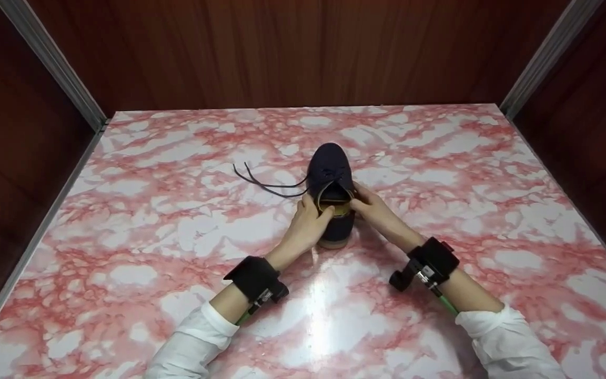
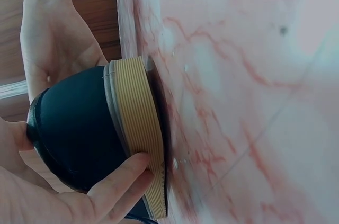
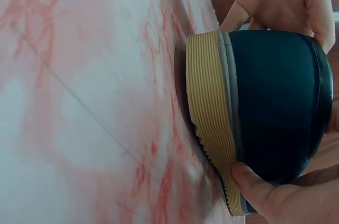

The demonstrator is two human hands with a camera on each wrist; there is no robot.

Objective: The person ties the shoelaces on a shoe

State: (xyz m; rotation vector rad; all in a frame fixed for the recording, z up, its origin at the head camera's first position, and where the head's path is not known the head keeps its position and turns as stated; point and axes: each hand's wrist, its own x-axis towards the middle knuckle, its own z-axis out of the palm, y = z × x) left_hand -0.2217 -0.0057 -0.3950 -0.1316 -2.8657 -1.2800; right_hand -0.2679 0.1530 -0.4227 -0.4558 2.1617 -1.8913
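Note:
A dark navy lace-up shoe (image 1: 329,158) stands on the marbled tabletop, toe pointing away from me. Its inside shows yellow at the insole (image 1: 341,210). My left hand (image 1: 305,225) grips the left side, thumb over the collar and fingers outside. Opposite it, my right hand (image 1: 380,215) holds the right side the same way. Both wrist views show the shoe's heel (image 2: 79,123) and tan ribbed sole (image 3: 206,97) close up. Fingertips of each hand press near the sole's upper edge. Dark shoelaces (image 1: 266,187) trail loosely to the left.
The red-and-white marbled tabletop (image 1: 150,226) surrounds the shoe. Dark wood panels (image 1: 303,52) rise behind it and at both sides, with grey metal posts (image 1: 53,58) at the corners. Black wrist straps (image 1: 253,278) with cameras sit on both forearms.

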